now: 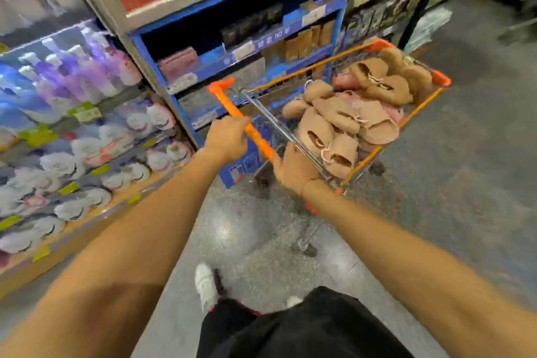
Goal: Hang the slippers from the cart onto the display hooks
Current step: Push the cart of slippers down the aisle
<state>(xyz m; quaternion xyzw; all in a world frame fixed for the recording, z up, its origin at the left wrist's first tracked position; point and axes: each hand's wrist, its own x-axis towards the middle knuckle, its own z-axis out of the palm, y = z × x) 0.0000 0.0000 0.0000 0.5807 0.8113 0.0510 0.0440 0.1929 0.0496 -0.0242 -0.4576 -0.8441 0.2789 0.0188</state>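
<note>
Bottles and slippers on the left shelves (87, 136), left hand (226, 139) with fingers curled round the orange cart handle (247, 128), right hand (293, 168) gripping its near end, tan fuzzy slippers (357, 116) heaped in the cart basket (418, 113).

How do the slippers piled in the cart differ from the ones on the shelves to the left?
The cart slippers are tan and pink and fluffy; the shelf slippers are mostly white, purple and blue. The cart slippers lie jumbled in a heap inside the cart; the shelf slippers sit in orderly rows. Blur hides finer detail. Both are soft indoor footwear.
</note>
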